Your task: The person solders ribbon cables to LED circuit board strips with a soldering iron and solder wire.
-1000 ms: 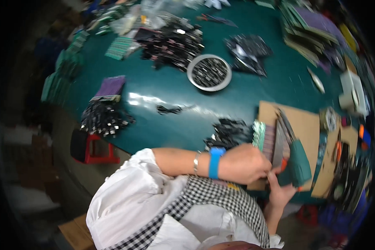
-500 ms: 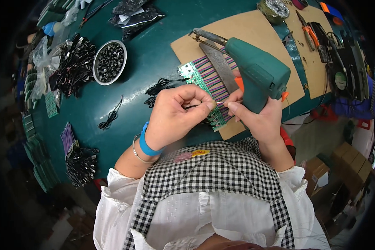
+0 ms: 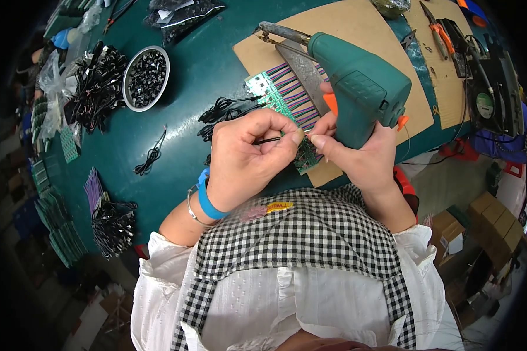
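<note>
My left hand is closed in a pinch on a thin black cable, just above the near end of a green circuit board panel. My right hand wraps around the handle of a green soldering gun with an orange trigger. Its thumb and index finger meet close to the left fingertips, at the cable's end; whether they touch the wire is hard to see. The gun's tip points far left, over the board's far side. Striped coloured wires run from the panel beneath a flat metal bar.
Cardboard lies under the panel. Black cables rest left of it. Farther left are a metal bowl of small black parts, a coiled cable and cable bundles. Orange-handled pliers lie at the far right.
The whole view has shifted slightly, with the table things sitting higher and further left. Both hands stay together over the panel, and more of the black cable shows in my left hand.
</note>
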### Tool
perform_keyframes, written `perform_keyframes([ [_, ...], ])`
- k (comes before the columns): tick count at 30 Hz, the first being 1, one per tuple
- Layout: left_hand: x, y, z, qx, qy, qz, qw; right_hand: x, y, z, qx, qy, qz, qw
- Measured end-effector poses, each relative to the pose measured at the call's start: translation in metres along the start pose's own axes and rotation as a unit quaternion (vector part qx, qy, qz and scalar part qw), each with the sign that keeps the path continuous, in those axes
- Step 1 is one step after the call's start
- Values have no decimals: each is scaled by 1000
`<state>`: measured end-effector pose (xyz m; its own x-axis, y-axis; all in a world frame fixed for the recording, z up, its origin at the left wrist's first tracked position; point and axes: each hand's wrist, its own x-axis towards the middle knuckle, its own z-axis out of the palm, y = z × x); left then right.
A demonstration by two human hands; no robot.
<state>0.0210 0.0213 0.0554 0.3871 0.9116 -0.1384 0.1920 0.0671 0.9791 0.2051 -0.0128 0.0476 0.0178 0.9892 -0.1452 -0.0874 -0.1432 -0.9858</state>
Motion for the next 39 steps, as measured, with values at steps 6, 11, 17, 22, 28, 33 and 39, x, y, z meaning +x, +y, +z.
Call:
perform_keyframes([
  [6, -2, 0, -1, -19, 7, 8, 1000, -1, 1, 1, 30, -3, -17, 999],
  [11, -2, 5, -1, -26, -12, -17, 999, 1, 0, 2, 88, 5, 14, 996],
  [17, 0, 5, -8, 44, -39, -11, 998, -1, -1, 4, 28, -7, -19, 999],
  [22, 26, 7, -31, 219, 101, 44, 970, -1, -7, -9, 16, 50, -30, 998],
  [28, 56, -29, -42, 309, 98, 52, 945, -6, -8, -13, 30, 81, -62, 994],
  [33, 59, -35, -42, 310, 98, 28, 945, -17, -2, -30, 55, 29, -17, 998],
  [39, 57, -37, -43, 308, 97, 17, 946, -28, 2, -42, 84, -13, -11, 996],
])
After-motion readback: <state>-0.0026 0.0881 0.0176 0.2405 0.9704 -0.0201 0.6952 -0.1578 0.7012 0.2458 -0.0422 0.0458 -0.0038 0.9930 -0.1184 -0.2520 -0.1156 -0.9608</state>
